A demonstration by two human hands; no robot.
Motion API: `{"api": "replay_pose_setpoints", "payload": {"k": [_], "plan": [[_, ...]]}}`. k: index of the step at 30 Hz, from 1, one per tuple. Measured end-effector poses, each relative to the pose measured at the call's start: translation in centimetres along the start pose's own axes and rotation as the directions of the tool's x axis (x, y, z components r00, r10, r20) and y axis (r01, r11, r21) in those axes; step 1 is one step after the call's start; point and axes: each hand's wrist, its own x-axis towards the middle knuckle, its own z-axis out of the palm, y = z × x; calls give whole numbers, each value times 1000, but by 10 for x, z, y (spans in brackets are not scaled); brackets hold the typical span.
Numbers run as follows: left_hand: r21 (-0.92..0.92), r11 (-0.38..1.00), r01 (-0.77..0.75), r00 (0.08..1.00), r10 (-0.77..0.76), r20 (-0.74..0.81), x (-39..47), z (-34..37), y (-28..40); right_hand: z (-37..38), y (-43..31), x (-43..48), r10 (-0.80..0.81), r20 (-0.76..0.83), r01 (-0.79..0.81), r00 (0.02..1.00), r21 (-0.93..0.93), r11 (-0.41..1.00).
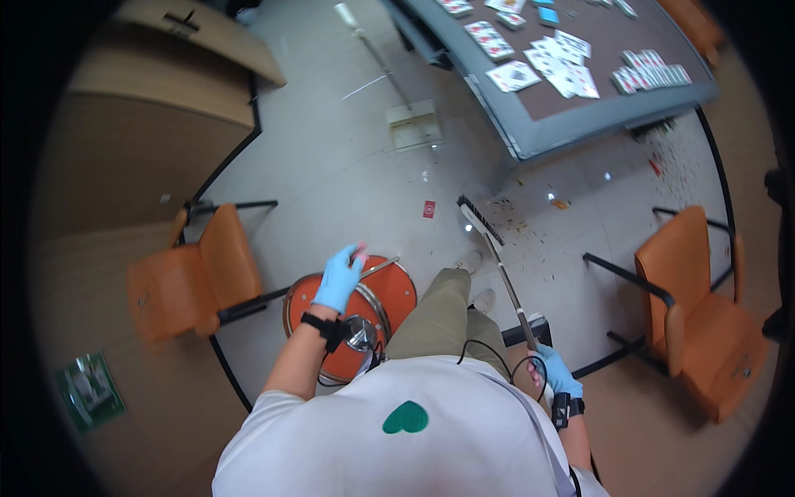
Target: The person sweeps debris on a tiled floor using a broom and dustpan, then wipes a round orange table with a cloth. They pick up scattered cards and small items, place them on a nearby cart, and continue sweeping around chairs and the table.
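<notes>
My right hand (553,371), in a blue glove with bare fingertips, is closed around the handle of a long push broom (510,287). The broom's dark bristles touch the tiled floor beside scattered brown and dark debris (510,211). My left hand (343,273), gloved the same way, is raised with its fingers apart and holds nothing; it is above a round orange-red stool seat (391,289) with metal rims. A red playing card (429,209) lies on the floor left of the broom head. Farther ahead, a long-handled dustpan (415,127) stands on the floor.
A grey-edged table (562,133) with many playing cards (559,65) is at upper right. Orange chairs with black arms stand at left (227,255) and right (667,273). More debris (674,164) lies beside the table. A wooden cabinet or door (174,74) is at upper left.
</notes>
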Motion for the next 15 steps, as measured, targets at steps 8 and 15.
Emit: {"api": "replay_pose_setpoints", "payload": {"k": [8, 15], "plan": [[-4, 958, 288, 954, -287, 82, -93, -17, -73, 80, -125, 55, -63, 27, 68, 998, -463, 884], [161, 984, 81, 971, -115, 212, -25, -46, -77, 149, -213, 72, -70, 67, 96, 995, -678, 729]]}}
